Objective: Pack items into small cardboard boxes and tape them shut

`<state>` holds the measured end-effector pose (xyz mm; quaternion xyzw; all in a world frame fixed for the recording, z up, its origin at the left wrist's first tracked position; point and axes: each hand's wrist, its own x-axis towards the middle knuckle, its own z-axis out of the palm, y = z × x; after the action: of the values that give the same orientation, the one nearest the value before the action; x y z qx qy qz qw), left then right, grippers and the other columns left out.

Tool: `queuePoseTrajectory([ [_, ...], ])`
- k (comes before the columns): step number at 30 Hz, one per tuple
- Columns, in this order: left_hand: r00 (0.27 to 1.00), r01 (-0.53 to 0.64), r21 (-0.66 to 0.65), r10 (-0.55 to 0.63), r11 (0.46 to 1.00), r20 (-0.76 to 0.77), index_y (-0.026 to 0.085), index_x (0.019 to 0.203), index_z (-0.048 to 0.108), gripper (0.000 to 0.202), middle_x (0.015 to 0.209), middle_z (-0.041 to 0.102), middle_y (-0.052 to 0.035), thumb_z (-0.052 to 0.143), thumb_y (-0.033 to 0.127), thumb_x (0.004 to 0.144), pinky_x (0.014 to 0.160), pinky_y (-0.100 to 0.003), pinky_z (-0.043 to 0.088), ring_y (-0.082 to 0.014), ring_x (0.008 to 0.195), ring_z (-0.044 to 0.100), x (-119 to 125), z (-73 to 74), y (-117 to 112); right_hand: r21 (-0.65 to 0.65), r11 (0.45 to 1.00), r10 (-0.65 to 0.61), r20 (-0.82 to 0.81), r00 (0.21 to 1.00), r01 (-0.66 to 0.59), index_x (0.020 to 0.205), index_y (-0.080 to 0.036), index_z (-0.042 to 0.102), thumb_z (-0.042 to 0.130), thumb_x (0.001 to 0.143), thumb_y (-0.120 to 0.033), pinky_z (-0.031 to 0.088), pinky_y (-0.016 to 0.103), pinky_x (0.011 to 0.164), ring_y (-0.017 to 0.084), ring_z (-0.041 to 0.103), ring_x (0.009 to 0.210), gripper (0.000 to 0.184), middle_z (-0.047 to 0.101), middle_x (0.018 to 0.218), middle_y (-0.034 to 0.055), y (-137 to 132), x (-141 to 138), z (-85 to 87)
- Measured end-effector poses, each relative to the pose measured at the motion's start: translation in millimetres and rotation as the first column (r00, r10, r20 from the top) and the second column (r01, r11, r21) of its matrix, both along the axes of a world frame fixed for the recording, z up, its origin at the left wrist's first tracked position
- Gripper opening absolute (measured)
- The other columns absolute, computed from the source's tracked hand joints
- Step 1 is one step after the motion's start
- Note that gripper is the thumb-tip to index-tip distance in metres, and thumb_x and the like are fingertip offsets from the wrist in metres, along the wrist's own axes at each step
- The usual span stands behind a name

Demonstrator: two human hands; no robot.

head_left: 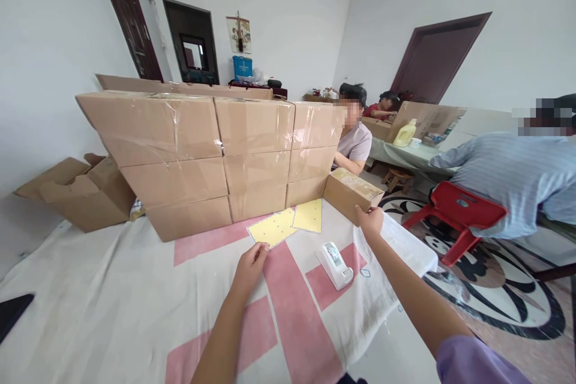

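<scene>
My left hand (pixel 252 265) is at the near edge of a yellow sheet (pixel 272 226) with small dark marks, its fingers pinched together at the corner. A second yellow sheet (pixel 308 216) lies beside it, slightly overlapping. My right hand (pixel 371 222) grips the near corner of a small closed cardboard box (pixel 351 193) at the right side of the table; some of its fingers are hidden. Between my forearms a white tape dispenser (pixel 335 265) rests on the cloth.
Taped cardboard boxes (pixel 256 174) form a stacked wall across the table's far side. An open carton (pixel 85 192) stands at left. Behind the stack sits a person (pixel 355 141); another, in a striped shirt (pixel 499 174), sits at right on a red chair (pixel 465 210).
</scene>
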<state>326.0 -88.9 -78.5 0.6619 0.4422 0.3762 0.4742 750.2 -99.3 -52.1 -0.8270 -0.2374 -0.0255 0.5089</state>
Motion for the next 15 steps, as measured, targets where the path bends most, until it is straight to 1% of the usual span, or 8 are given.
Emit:
queuePoseTrajectory([
  [5, 1.0, -0.005, -0.007, 0.005, 1.0, -0.012, 0.024, 0.095, 0.069, 0.036, 0.096, 0.072, -0.0039, 0.049, 0.054, 0.091, 0.082, -0.033, 0.046, -0.0247, 0.093, 0.064, 1, 0.2, 0, -0.042, 0.999, -0.031, -0.011, 0.999, 0.031, 0.106, -0.017, 0.053, 0.067, 0.075, -0.053, 0.048, 0.038, 0.072, 0.031, 0.064, 0.084, 0.05, 0.068, 0.092, 0.0121, 4, 3, -4.2],
  [10, 1.0, -0.01, -0.002, 0.01, 1.0, -0.02, 0.024, 0.096, 0.069, 0.037, 0.098, 0.073, -0.0043, 0.05, 0.055, 0.09, 0.083, -0.034, 0.047, -0.0251, 0.095, 0.065, 1, -1.1, 1, -0.052, 0.998, -0.023, 0.012, 1.0, 0.024, 0.109, -0.019, 0.052, 0.066, 0.078, -0.05, 0.049, 0.037, 0.079, 0.031, 0.066, 0.094, 0.046, 0.068, 0.1, 0.0127, 6, 7, -1.8],
  [13, 1.0, -0.011, 0.004, 0.011, 1.0, -0.023, 0.024, 0.096, 0.069, 0.036, 0.098, 0.073, -0.0039, 0.05, 0.054, 0.09, 0.082, -0.033, 0.046, -0.0246, 0.093, 0.065, 1, -1.4, 1, -0.067, 0.998, -0.016, 0.009, 1.0, 0.017, 0.113, -0.017, 0.053, 0.068, 0.08, -0.045, 0.049, 0.038, 0.081, 0.03, 0.065, 0.096, 0.045, 0.068, 0.103, 0.0144, 16, 5, 1.6],
  [15, 1.0, -0.009, 0.01, 0.009, 1.0, -0.026, 0.024, 0.096, 0.069, 0.035, 0.096, 0.073, -0.003, 0.05, 0.052, 0.09, 0.08, -0.033, 0.045, -0.0235, 0.089, 0.064, 1, -1.3, 1, -0.079, 0.997, 0.002, 0.005, 1.0, -0.002, 0.115, -0.016, 0.054, 0.068, 0.084, -0.041, 0.049, 0.039, 0.083, 0.027, 0.065, 0.094, 0.042, 0.067, 0.103, 0.0134, 28, 1, 3.6],
])
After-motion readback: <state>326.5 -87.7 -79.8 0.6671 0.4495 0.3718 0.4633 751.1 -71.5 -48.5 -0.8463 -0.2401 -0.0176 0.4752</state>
